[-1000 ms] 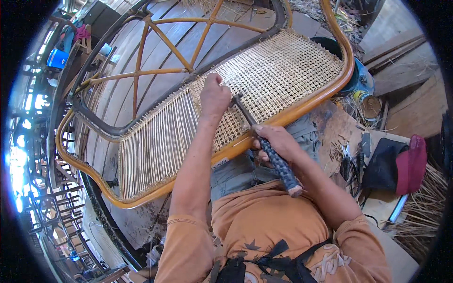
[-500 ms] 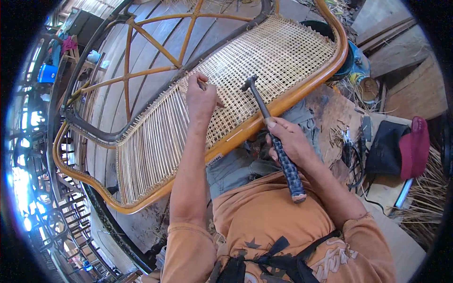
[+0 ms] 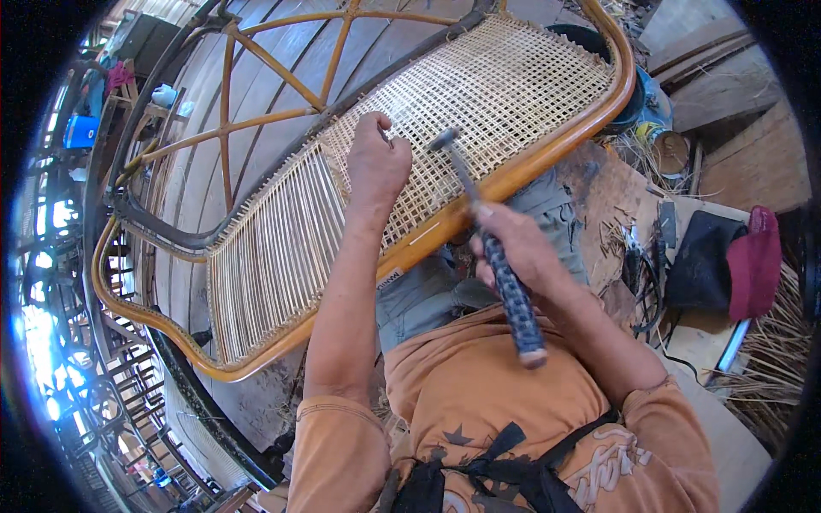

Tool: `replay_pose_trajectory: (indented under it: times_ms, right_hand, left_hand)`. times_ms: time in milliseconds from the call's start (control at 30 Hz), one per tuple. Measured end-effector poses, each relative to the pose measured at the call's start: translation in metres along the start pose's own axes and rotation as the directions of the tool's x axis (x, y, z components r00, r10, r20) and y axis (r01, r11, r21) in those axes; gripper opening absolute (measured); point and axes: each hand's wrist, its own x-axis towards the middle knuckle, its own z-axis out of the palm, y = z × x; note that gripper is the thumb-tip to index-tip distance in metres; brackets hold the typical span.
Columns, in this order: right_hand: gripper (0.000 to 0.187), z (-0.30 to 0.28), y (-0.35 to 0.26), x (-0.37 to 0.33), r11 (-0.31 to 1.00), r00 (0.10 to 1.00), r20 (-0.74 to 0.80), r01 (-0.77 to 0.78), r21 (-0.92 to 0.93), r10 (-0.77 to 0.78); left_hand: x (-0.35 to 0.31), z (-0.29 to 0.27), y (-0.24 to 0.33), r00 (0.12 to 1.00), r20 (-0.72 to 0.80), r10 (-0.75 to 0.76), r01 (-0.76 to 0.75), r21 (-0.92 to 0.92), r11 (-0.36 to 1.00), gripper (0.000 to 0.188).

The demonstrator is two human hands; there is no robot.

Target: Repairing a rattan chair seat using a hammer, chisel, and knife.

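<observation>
A hammer (image 3: pixel 505 282) with a dark, braided-looking grip is in my right hand (image 3: pixel 520 248), whose fingers wrap round the upper part of the handle. Its small metal head, a little blurred, is over the woven cane, just right of my left hand. My left hand (image 3: pixel 379 169) is closed above the panel, thumb against fingers; a thin dark bit shows between them, too small to name. Under both hands lies a cane panel (image 3: pixel 505 77), open-woven toward the right and with only parallel strands toward the left. A glossy bent rattan frame (image 3: pixel 445 229) runs round it.
Crossed rattan poles (image 3: pixel 274 64) of the furniture rise beyond the panel, over a plank floor (image 3: pixel 192 188). At right are a dark pouch (image 3: pixel 703 265), a maroon cloth (image 3: pixel 753 265), pliers (image 3: pixel 631 248) and cane strips (image 3: pixel 770 359). A blue bucket (image 3: pixel 634 107) stands behind the frame.
My left hand has moved slightly right and farther from me. The hammer head has shifted a little left and away, with my right hand drawn left along with it.
</observation>
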Motion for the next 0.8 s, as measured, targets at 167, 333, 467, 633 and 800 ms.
replay_pose_trajectory:
  times_ms: [167,333,467,633,800]
  right_hand:
    - [0.027,-0.005,0.003,0.000,1.000,0.998,0.067,-0.021,-0.013,0.022]
    - [0.027,-0.007,0.000,0.003,0.988,0.993,0.093,-0.053,-0.143,0.067]
    - [0.030,-0.015,-0.005,-0.006,0.982,0.999,0.006,0.035,-0.186,-0.034]
    - [0.033,-0.016,-0.010,-0.015,0.992,1.000,0.005,0.025,-0.125,-0.024]
    - [0.031,-0.014,-0.008,-0.013,0.992,0.999,0.006,0.052,-0.113,-0.052]
  left_hand:
    - [0.001,-0.002,0.010,1.000,-0.002,0.028,-0.028,0.063,0.998,0.023]
    - [-0.001,-0.008,0.015,0.999,-0.001,-0.034,0.034,-0.025,0.999,0.020]
    - [-0.007,-0.009,0.002,0.986,-0.145,0.080,-0.092,-0.080,0.993,0.018]
    - [-0.015,-0.010,0.009,0.991,-0.132,-0.013,-0.006,-0.140,0.990,0.017]
    - [-0.016,-0.010,0.009,0.990,-0.143,-0.004,-0.017,-0.145,0.989,0.017]
